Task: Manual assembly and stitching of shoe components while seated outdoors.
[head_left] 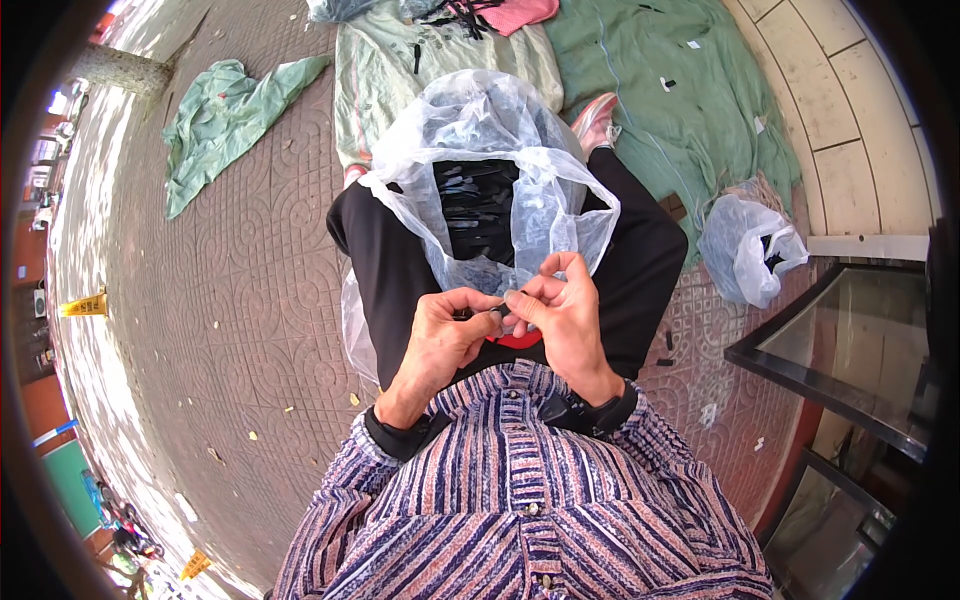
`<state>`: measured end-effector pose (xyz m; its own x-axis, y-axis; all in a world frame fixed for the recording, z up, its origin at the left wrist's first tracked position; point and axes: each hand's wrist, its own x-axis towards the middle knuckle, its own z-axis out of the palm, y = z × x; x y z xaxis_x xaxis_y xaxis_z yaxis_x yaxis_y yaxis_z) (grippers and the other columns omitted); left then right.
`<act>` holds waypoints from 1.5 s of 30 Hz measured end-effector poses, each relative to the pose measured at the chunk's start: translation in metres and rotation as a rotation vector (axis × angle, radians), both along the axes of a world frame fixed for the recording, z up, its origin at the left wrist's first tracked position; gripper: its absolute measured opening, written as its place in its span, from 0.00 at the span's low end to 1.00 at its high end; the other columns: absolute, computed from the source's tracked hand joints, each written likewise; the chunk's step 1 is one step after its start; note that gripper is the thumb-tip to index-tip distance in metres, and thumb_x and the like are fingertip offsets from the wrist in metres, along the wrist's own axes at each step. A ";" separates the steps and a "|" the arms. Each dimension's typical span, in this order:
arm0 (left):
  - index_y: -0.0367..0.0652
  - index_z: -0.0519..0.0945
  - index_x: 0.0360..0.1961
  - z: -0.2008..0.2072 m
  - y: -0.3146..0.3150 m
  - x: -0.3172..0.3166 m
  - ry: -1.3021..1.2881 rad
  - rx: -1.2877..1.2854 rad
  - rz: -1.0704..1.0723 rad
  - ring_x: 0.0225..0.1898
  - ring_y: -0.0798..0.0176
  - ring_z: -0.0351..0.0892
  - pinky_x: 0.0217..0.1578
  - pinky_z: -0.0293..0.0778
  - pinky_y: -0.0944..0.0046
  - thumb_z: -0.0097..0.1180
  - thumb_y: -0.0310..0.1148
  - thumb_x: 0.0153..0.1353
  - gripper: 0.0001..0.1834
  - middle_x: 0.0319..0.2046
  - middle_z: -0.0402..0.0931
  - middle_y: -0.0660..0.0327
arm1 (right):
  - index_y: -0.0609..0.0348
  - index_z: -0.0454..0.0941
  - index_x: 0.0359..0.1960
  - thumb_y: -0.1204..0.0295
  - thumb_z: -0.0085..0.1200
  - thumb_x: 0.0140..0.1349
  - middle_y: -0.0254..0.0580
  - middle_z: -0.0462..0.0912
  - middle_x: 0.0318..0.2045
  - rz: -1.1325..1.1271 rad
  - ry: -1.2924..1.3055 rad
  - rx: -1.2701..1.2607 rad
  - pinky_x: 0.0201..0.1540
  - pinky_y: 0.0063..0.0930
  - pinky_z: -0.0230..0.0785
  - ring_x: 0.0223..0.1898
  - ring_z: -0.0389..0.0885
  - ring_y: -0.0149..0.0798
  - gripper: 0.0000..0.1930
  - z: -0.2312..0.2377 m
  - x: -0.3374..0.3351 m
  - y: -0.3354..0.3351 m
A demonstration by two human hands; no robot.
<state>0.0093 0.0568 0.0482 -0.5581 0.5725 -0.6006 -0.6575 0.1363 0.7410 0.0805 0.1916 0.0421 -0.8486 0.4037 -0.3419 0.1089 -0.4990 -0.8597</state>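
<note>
In front of my body, my left hand [455, 330] and my right hand [560, 312] meet fingertip to fingertip. Pinched between them is a small black piece [503, 309], mostly covered by the fingers, so its kind does not show. Just beyond my hands, between my legs, stands a clear plastic bag [400, 215] with its mouth wide. Many narrow black pieces [478, 210] lie stacked inside it. A bit of something red [518, 340] shows beneath my hands.
A smaller plastic bag [745, 250] with dark contents sits at the right, near a dark-framed glass panel [850, 340]. Green sheeting [660, 120] and a pale woven sheet [365, 100] cover the ground ahead. A crumpled green cloth [225, 125] lies left on patterned paving.
</note>
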 end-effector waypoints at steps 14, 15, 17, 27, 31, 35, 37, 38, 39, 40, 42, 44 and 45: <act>0.33 0.77 0.41 0.005 -0.004 -0.005 -0.034 0.265 0.117 0.13 0.80 0.56 0.13 0.50 0.79 0.46 0.22 0.56 0.13 0.19 0.71 0.65 | 0.70 0.66 0.38 0.85 0.52 0.45 0.52 0.73 0.36 0.178 0.503 1.265 0.36 0.30 0.70 0.37 0.74 0.49 0.16 0.004 0.007 -0.010; 0.33 0.77 0.40 0.003 -0.005 -0.005 -0.023 0.208 0.091 0.13 0.81 0.56 0.13 0.50 0.79 0.46 0.22 0.55 0.13 0.19 0.71 0.66 | 0.69 0.67 0.39 0.84 0.53 0.45 0.52 0.73 0.37 0.114 0.430 1.313 0.37 0.31 0.70 0.38 0.74 0.48 0.17 0.012 0.000 -0.004; 0.34 0.78 0.38 0.003 -0.004 -0.006 0.003 0.136 0.074 0.13 0.81 0.56 0.13 0.50 0.80 0.46 0.20 0.52 0.13 0.19 0.71 0.67 | 0.66 0.66 0.39 0.83 0.52 0.47 0.52 0.74 0.36 0.125 0.294 1.326 0.38 0.33 0.70 0.37 0.75 0.47 0.16 0.012 -0.009 0.009; 0.36 0.75 0.35 -0.001 -0.005 -0.004 0.012 0.152 0.063 0.14 0.81 0.59 0.13 0.50 0.79 0.56 0.24 0.53 0.07 0.19 0.72 0.68 | 0.61 0.65 0.43 0.81 0.44 0.57 0.40 0.73 0.27 0.392 0.020 0.394 0.30 0.24 0.67 0.27 0.73 0.33 0.12 -0.006 -0.001 0.006; 0.37 0.75 0.33 -0.012 -0.008 -0.005 0.071 0.185 0.012 0.15 0.81 0.59 0.14 0.52 0.80 0.56 0.28 0.56 0.06 0.21 0.73 0.66 | 0.61 0.67 0.50 0.78 0.41 0.61 0.34 0.73 0.29 0.410 0.050 0.104 0.28 0.15 0.65 0.28 0.70 0.23 0.15 -0.001 0.001 0.003; 0.37 0.76 0.35 -0.008 -0.008 -0.003 0.077 0.161 -0.006 0.16 0.81 0.60 0.16 0.54 0.80 0.55 0.29 0.57 0.07 0.21 0.74 0.66 | 0.62 0.72 0.44 0.73 0.47 0.61 0.33 0.73 0.27 0.434 0.013 -0.205 0.23 0.14 0.62 0.24 0.70 0.22 0.11 -0.002 -0.003 0.012; 0.36 0.76 0.38 -0.012 -0.006 0.000 0.143 0.140 -0.034 0.19 0.80 0.65 0.17 0.56 0.81 0.54 0.28 0.57 0.09 0.22 0.75 0.65 | 0.61 0.74 0.36 0.69 0.52 0.58 0.32 0.73 0.23 0.359 -0.058 -0.310 0.20 0.14 0.59 0.21 0.69 0.23 0.09 -0.007 -0.003 0.011; 0.36 0.76 0.38 -0.010 -0.004 0.002 0.142 0.141 -0.035 0.19 0.80 0.65 0.17 0.56 0.81 0.54 0.28 0.57 0.09 0.22 0.75 0.65 | 0.61 0.74 0.36 0.69 0.52 0.58 0.32 0.73 0.23 0.358 -0.058 -0.310 0.20 0.14 0.59 0.21 0.69 0.23 0.09 -0.009 -0.002 0.012; 0.35 0.75 0.39 -0.006 -0.002 0.003 0.169 0.124 -0.046 0.21 0.79 0.68 0.20 0.59 0.80 0.54 0.27 0.58 0.09 0.23 0.76 0.64 | 0.62 0.74 0.34 0.69 0.52 0.58 0.33 0.74 0.23 0.338 -0.086 -0.432 0.20 0.14 0.59 0.21 0.69 0.24 0.09 -0.011 -0.001 0.014; 0.34 0.75 0.40 -0.004 -0.001 0.005 0.195 0.108 -0.058 0.24 0.77 0.71 0.22 0.63 0.80 0.53 0.26 0.58 0.10 0.24 0.76 0.63 | 0.62 0.75 0.33 0.68 0.53 0.58 0.34 0.74 0.24 0.316 -0.113 -0.554 0.21 0.14 0.59 0.21 0.69 0.24 0.09 -0.013 0.001 0.016; 0.32 0.74 0.40 -0.003 0.000 0.008 0.279 0.095 -0.080 0.28 0.74 0.75 0.29 0.68 0.77 0.52 0.24 0.58 0.10 0.26 0.77 0.62 | 0.62 0.75 0.31 0.68 0.53 0.58 0.35 0.75 0.24 0.326 -0.101 -0.593 0.21 0.13 0.58 0.22 0.70 0.26 0.09 -0.013 0.004 0.020; 0.32 0.74 0.40 0.001 0.000 0.007 0.245 0.127 -0.064 0.30 0.73 0.75 0.33 0.70 0.75 0.53 0.24 0.57 0.10 0.27 0.77 0.61 | 0.62 0.75 0.31 0.67 0.52 0.59 0.35 0.75 0.24 0.334 -0.059 -0.570 0.22 0.12 0.57 0.22 0.69 0.24 0.10 -0.008 0.005 0.022; 0.32 0.75 0.39 0.001 0.000 0.008 0.258 0.126 -0.065 0.29 0.74 0.74 0.32 0.70 0.75 0.53 0.24 0.57 0.09 0.27 0.76 0.63 | 0.62 0.75 0.31 0.67 0.52 0.59 0.35 0.75 0.24 0.331 -0.061 -0.565 0.22 0.12 0.57 0.22 0.69 0.24 0.10 -0.008 0.007 0.022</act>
